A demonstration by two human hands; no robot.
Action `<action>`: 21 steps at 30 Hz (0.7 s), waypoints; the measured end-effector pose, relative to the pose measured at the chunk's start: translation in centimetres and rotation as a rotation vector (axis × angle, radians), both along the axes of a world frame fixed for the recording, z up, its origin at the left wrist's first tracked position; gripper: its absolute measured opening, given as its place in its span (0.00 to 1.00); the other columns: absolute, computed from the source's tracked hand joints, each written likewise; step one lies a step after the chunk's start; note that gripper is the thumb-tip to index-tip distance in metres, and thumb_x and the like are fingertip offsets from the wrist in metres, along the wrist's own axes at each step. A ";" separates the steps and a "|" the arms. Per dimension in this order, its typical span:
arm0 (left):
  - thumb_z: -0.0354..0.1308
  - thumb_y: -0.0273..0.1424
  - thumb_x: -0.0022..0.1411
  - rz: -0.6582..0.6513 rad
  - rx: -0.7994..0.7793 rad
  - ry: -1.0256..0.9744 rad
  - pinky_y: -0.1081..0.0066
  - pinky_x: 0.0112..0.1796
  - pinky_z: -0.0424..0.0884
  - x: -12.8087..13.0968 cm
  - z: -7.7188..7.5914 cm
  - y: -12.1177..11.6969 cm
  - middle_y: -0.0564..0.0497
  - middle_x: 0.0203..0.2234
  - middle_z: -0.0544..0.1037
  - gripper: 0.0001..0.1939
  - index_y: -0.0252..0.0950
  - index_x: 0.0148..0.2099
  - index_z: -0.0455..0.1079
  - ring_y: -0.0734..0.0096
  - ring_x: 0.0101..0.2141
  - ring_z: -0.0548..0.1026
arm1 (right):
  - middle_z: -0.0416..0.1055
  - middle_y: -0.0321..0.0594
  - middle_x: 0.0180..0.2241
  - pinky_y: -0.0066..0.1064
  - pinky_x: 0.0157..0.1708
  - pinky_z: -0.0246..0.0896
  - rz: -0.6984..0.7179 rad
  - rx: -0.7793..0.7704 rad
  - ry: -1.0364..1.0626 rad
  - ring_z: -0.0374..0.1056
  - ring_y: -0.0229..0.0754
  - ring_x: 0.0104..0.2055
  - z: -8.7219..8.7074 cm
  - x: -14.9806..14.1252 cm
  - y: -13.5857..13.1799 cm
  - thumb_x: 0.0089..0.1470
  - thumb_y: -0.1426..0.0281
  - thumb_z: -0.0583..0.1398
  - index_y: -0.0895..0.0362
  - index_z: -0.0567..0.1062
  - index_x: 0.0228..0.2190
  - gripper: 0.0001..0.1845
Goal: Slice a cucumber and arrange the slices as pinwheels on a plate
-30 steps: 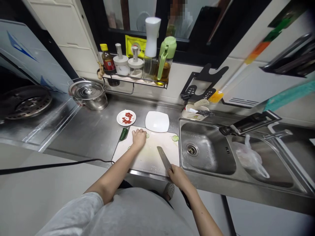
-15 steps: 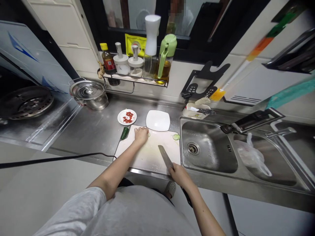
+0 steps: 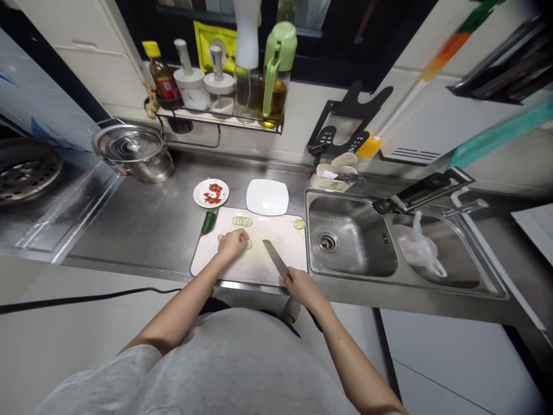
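Note:
My left hand is over the left middle of the white cutting board, its fingers curled together on cucumber slices. A pale slice shows at its fingertips; the rest is hidden under the hand. Just beyond it, several overlapping cucumber slices lie in a short row. My right hand grips a kitchen knife, whose blade points forward and left, low over the board. More cucumber slices lie at the far right corner. A dark green cucumber piece rests by the board's far left corner.
Behind the board stand a plate of chopped red pieces and a white dish. A double sink with a plastic bag adjoins on the right. A lidded steel pot stands left, below a condiment rack.
My left hand has drawn back toward me from the board's far edge, uncovering a row of cucumber slices. The knife stays in my right hand. The camera view has shifted.

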State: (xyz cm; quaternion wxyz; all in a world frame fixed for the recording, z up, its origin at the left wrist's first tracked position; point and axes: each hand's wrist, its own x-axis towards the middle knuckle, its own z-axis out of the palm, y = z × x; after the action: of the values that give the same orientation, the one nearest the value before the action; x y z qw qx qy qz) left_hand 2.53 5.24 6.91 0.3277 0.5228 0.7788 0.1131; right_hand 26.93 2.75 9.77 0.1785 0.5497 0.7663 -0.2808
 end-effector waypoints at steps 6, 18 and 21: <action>0.50 0.29 0.59 -0.046 0.013 0.163 0.58 0.46 0.55 -1.2 -1.2 -0.6 0.48 0.38 0.80 0.14 0.43 0.43 0.73 0.56 0.45 0.73 | 0.75 0.49 0.41 0.32 0.38 0.55 0.081 -0.019 -0.033 0.71 0.48 0.44 0.4 -2.2 -1.0 0.64 0.67 0.48 0.57 0.72 0.43 0.15; 0.54 0.31 0.56 -0.064 0.022 0.153 0.57 0.46 0.54 -0.8 -1.9 -0.8 0.48 0.41 0.78 0.13 0.43 0.44 0.73 0.55 0.47 0.69 | 0.76 0.50 0.40 0.33 0.36 0.57 0.126 -0.013 -0.045 0.71 0.49 0.44 0.8 -4.1 -1.3 0.62 0.69 0.47 0.58 0.72 0.44 0.17; 0.54 0.30 0.57 -0.059 0.013 0.150 0.58 0.46 0.54 -0.8 -1.9 -0.7 0.48 0.41 0.77 0.13 0.43 0.44 0.73 0.55 0.47 0.69 | 0.75 0.50 0.40 0.33 0.37 0.58 0.122 -0.028 -0.047 0.71 0.49 0.44 0.7 -4.3 -1.3 0.63 0.69 0.47 0.58 0.72 0.44 0.16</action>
State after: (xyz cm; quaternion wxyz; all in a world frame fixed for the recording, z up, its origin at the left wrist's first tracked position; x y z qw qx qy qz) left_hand 1.71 4.50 4.99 0.2685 0.5545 0.7847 0.0690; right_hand 22.62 1.49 10.51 0.2208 0.5059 0.7899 -0.2671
